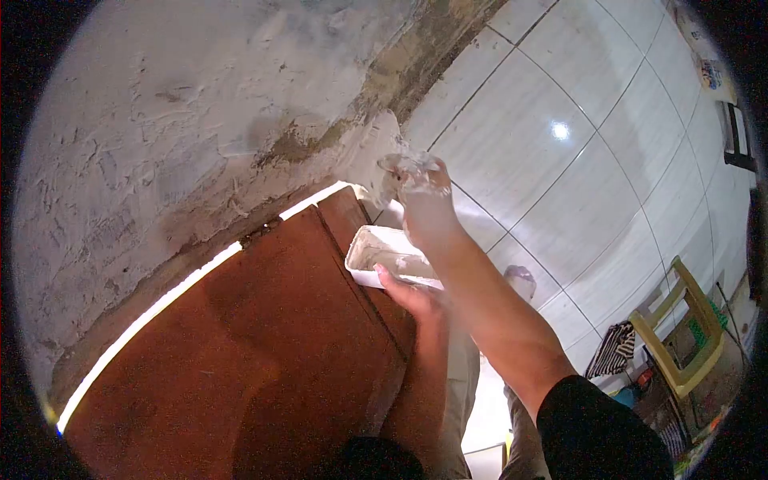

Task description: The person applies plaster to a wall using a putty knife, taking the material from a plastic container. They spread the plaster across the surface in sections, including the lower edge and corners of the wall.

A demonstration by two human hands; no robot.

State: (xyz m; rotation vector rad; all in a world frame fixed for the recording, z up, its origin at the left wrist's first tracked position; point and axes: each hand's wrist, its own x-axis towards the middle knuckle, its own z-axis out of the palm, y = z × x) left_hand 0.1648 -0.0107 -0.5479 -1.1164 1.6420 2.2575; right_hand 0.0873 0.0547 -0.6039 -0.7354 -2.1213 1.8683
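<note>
My left hand [410, 294] grips a white rectangular tub [370, 278] from below, its thumb over the near rim. Whitish paste smears the tub's inside. Just above the tub, my right hand [426, 192] is closed around a putty knife [386, 180] caked with pale filler; its blade is blurred and partly hidden. The knife is at the lower edge of the rough plastered wall [192, 120], where a wet white patch [376, 136] meets bare grey cement. My right forearm passes over part of the tub.
A reddish-brown door panel [240, 336] lies left of my arms, with bright light along its edge. Glossy white tiles [552, 168] stretch to the right. At lower right are a yellowish plastic chair [690, 372] and a striped cloth [614, 350].
</note>
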